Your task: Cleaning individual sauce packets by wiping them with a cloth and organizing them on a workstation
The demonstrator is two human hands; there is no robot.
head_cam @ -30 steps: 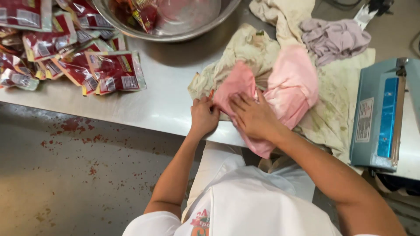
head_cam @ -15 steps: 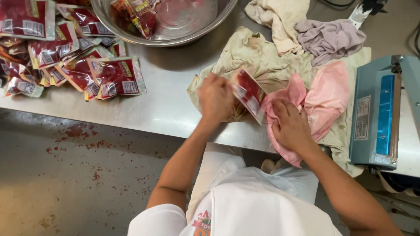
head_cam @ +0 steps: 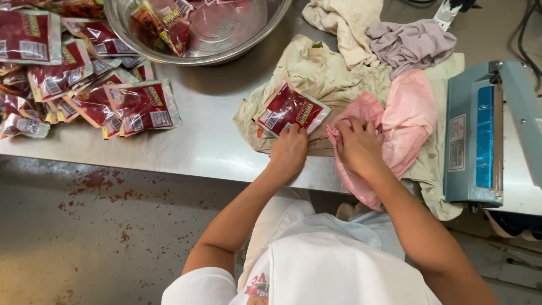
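Note:
My left hand (head_cam: 289,150) holds the near edge of a flat red sauce pouch (head_cam: 291,108) that lies on a stained beige cloth (head_cam: 316,73) on the steel table (head_cam: 209,141). My right hand (head_cam: 358,146) presses down on a pink cloth (head_cam: 407,120), fingers bunched into its folds, just right of the pouch.
A pile of red pouches (head_cam: 84,90) lies at the left. A steel bowl (head_cam: 226,34) with a few pouches stands at the back. A blue heat sealer (head_cam: 485,135) sits at the right. Cream (head_cam: 344,22) and lilac (head_cam: 412,45) rags lie behind.
The pouch came out of the pink cloth in my left hand and now lies flat on the beige cloth. My right hand stayed on the pink cloth.

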